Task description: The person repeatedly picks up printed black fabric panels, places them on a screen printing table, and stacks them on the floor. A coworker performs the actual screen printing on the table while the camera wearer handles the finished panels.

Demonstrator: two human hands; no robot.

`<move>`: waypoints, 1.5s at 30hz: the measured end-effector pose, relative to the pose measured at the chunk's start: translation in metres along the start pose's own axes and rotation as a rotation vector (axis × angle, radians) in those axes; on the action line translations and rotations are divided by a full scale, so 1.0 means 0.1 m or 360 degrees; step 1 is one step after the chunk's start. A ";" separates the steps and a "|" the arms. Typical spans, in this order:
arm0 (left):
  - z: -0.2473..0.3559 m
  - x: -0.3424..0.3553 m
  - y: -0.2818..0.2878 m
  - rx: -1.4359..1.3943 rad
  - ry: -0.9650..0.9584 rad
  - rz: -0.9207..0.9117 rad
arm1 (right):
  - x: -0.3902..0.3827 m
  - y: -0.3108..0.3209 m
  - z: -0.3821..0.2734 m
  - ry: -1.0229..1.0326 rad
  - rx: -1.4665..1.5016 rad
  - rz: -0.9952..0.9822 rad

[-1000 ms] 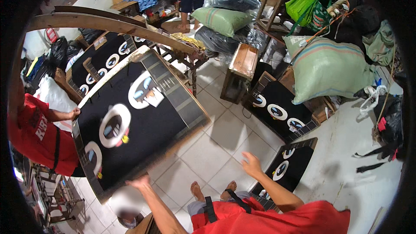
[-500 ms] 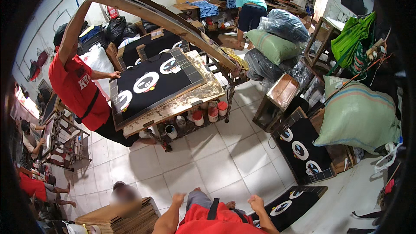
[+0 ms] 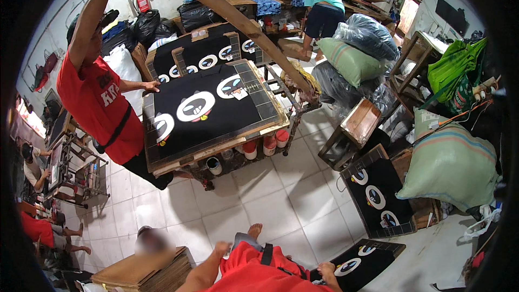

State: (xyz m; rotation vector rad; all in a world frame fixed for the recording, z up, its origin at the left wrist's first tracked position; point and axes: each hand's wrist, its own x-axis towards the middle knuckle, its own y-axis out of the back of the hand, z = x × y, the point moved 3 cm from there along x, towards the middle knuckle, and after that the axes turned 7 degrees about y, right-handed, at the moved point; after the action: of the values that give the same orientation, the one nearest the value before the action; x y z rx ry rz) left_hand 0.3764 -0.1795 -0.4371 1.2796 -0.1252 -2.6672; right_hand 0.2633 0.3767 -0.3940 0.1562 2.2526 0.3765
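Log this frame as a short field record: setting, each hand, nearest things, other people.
setting: print workshop, tiled floor
left hand: empty, hanging by the hip
right hand: empty, just above a black printed board
nearby: cardboard stack to the left
co-worker: person in red shirt, one hand on the black printing table

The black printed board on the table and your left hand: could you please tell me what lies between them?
In the head view, only bare white floor tiles lie between the left hand and the black printed board, past small pots under the table's edge.
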 end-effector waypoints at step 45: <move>3.91 -2.54 -3.53 0.0565 -0.0311 -0.1414 | 0.99 0.18 -1.76 0.0130 0.0900 -0.0145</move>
State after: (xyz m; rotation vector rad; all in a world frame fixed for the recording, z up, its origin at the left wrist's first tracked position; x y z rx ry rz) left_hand 0.1833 0.2159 -0.0523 1.3968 -0.0631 -3.6646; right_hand 0.0646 0.3788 -0.3520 0.3326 2.3837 -0.3170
